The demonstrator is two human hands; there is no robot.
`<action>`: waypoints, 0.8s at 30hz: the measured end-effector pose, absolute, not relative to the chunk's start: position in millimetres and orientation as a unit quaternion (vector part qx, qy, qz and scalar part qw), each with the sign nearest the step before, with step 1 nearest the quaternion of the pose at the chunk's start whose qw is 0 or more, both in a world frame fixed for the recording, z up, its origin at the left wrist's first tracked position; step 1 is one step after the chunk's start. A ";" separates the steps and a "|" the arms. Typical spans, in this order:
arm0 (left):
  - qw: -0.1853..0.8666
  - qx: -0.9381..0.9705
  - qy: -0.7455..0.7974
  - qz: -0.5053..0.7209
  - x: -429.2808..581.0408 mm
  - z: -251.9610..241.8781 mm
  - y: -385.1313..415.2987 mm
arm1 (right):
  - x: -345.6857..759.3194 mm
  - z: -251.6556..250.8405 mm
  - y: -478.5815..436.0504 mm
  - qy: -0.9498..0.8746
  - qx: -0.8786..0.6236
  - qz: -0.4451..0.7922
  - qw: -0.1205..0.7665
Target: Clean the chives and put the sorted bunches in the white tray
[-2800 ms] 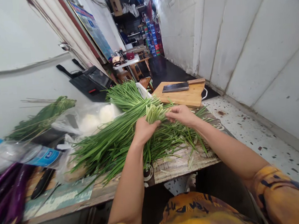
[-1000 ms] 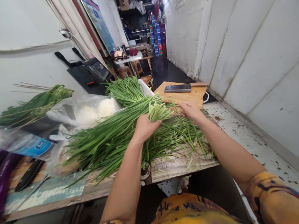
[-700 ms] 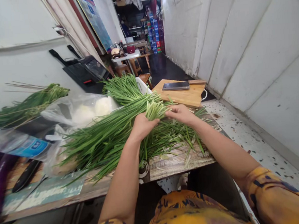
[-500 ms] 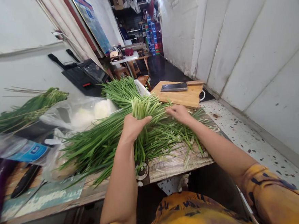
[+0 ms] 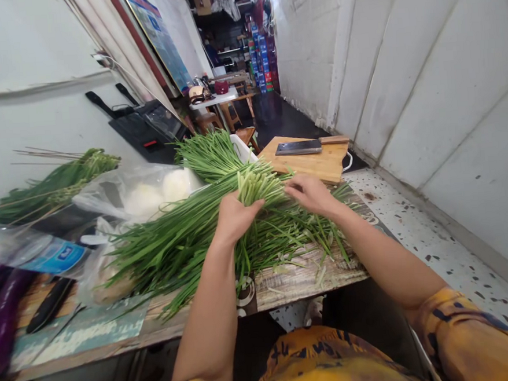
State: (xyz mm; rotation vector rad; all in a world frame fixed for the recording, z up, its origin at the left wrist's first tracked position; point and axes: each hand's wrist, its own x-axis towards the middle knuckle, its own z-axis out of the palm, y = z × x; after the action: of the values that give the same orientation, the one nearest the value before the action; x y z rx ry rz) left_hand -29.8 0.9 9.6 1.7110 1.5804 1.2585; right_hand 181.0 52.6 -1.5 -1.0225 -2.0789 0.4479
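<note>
My left hand (image 5: 238,216) is wrapped round a bunch of garlic chives (image 5: 259,184), its thumb lying across the stalks. The pale cut ends point up and to the right, and long green leaves trail to the lower left. Close to those ends is my right hand (image 5: 310,193), thumb and fingers pinched together; what they hold, if anything, is too small to make out. Beneath both hands, loose chives and trimmed scraps (image 5: 300,228) cover the table (image 5: 282,287). Another pile of chives (image 5: 210,156) rests behind, by a white container (image 5: 243,149).
A cleaver (image 5: 298,147) lies on a wooden cutting board (image 5: 306,163) at the back right. To the left are a bag of white vegetables (image 5: 145,192), a plastic bottle (image 5: 61,256), a black-handled knife (image 5: 51,306) and purple eggplants (image 5: 13,317). A white wall stands on the right.
The view has shifted slightly. My left hand has moved a little to the right with the bunch, and my right hand stays pinched near the pale ends.
</note>
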 end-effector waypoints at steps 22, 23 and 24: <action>0.288 0.564 0.607 0.479 -36.1 17.8 -2.0 | 207.2 8.8 55.2 -0.655 -0.427 0.019 0.623; 0.312 0.568 0.594 0.477 -35.1 20.7 -4.5 | 206.4 8.7 54.3 -0.658 -0.423 0.046 0.621; 0.328 0.570 0.584 0.476 -33.5 23.2 -7.0 | 204.8 8.6 52.7 -0.659 -0.418 0.080 0.620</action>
State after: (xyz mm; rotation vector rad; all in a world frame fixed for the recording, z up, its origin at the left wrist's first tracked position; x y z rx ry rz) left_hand -33.5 -7.0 23.2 1.4922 1.5294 1.2469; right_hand 204.8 52.7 8.6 -0.9605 -1.5161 0.1849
